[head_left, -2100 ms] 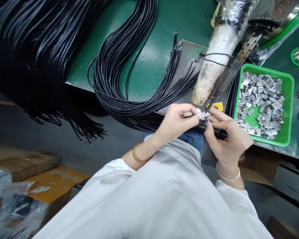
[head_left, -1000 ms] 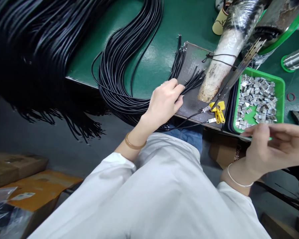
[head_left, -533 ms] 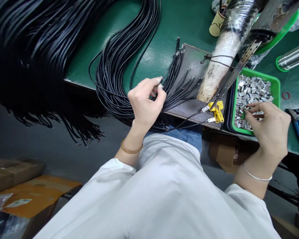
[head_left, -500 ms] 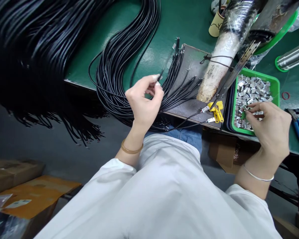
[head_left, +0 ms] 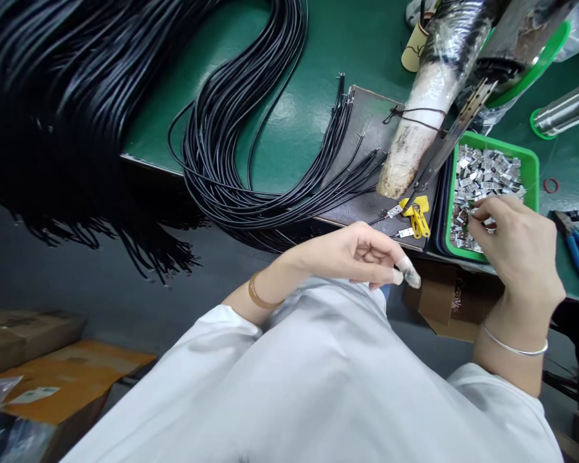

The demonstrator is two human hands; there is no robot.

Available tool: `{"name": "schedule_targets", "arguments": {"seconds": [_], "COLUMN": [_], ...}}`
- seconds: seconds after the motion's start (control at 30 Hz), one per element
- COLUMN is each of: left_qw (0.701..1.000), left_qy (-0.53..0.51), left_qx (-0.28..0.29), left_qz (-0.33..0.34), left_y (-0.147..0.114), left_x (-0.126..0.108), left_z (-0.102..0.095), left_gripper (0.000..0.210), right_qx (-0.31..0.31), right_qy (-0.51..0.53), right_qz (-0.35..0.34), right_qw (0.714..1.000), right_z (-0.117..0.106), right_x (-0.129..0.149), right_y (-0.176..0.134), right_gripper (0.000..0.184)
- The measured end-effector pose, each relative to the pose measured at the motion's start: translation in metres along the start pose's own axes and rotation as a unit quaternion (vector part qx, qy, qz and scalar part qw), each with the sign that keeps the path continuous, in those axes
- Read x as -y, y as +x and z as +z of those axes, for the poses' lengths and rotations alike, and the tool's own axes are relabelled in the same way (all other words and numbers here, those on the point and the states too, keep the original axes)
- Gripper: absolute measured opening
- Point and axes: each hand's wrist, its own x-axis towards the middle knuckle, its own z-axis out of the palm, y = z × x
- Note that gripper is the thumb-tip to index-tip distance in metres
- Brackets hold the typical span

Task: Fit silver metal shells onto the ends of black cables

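Observation:
My left hand (head_left: 361, 257) hangs in front of the table edge, over my white shirt. Its index finger and thumb are wrapped in pale tape, loosely bent, with nothing visible between them. At the green tray (head_left: 531, 173), my right hand (head_left: 516, 235) dips its pinched fingertips among small metal USB connector pieces (head_left: 492, 170); whether one is gripped I cannot make out. Black cables (head_left: 222, 173) lie in a bundle with ends on a grey board (head_left: 338, 199). Two cable ends carry metal USB plugs (head_left: 405, 233), beside a yellow clip-like tool (head_left: 419, 218).
A taped white tube (head_left: 410, 141) and a metal bar (head_left: 444, 148) slant over the board. Blue-handled pliers (head_left: 576, 251) and a red ring (head_left: 551, 185) lie right of the tray. A large cable mass (head_left: 67, 116) hangs off the table at left; a cardboard box (head_left: 444, 302) stands below.
My left hand has let go of the black cable end and come down and right, off the bundle. My right hand stays at the tray, its wrist slightly shifted.

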Motion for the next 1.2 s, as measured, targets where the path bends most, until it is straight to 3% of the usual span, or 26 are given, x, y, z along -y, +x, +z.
{"name": "schedule_targets", "arguments": {"seconds": [0.13,0.3,0.43,0.47,0.53,0.63,0.73,0.8,0.87,0.97,1.0,1.1,1.2], "left_qw": [0.993,0.97,0.907,0.893,0.903,0.942,0.948,0.951,0.956,0.957,0.955,0.946,0.944], "left_qy": [-0.067,-0.136,-0.022,0.02,0.076,0.086,0.046,0.012,-0.013,-0.035,-0.037,-0.028,-0.005], "left_qx": [-0.099,-0.2,-0.405,-0.434,-0.414,-0.321,-0.307,-0.299,-0.285,-0.28,-0.285,-0.306,-0.309], "left_qz": [-0.021,0.024,0.115,0.116,0.087,0.056,0.077,0.082,0.07,0.067,0.076,0.104,0.115], "left_y": [0.01,0.006,0.005,0.005,0.005,0.007,0.011,0.015,0.018,0.023,0.025,0.027,0.026], "left_x": [0.018,0.031,0.033,0.035,0.038,0.04,0.034,0.028,0.022,0.019,0.02,0.025,0.03], "left_z": [0.007,0.002,0.002,0.003,0.007,0.012,0.013,0.013,0.013,0.015,0.015,0.015,0.014], "left_gripper": [0.033,0.03,0.026,0.025,0.024,0.02,0.015,0.013,0.015,0.022,0.024,0.025,0.022], "right_qx": [0.007,0.007,-0.011,-0.025,-0.056,-0.096,-0.179,-0.261,-0.311,-0.306,-0.301,-0.305,-0.253], "right_qy": [0.067,0.125,0.126,0.116,0.094,0.102,0.164,0.262,0.411,0.537,0.54,0.486,0.5], "right_qz": [0.0,0.001,0.017,0.025,0.044,0.074,0.101,0.12,0.121,0.115,0.117,0.091,0.09], "right_qw": [0.998,0.992,0.992,0.993,0.993,0.987,0.965,0.921,0.848,0.778,0.777,0.814,0.823], "right_z": [-0.003,-0.004,-0.002,0.0,0.003,0.006,-0.003,-0.015,-0.028,-0.037,-0.035,-0.024,-0.013], "right_x": [-0.006,-0.01,-0.004,-0.002,-0.001,0.001,0.016,0.037,0.064,0.104,0.115,0.132,0.136], "right_y": [0.0,-0.001,-0.006,-0.008,-0.011,-0.013,-0.011,-0.011,-0.012,-0.016,-0.017,-0.019,-0.017], "right_gripper": [0.014,0.02,0.017,0.015,0.013,0.011,0.009,0.01,0.016,0.02,0.019,0.017,0.011]}}
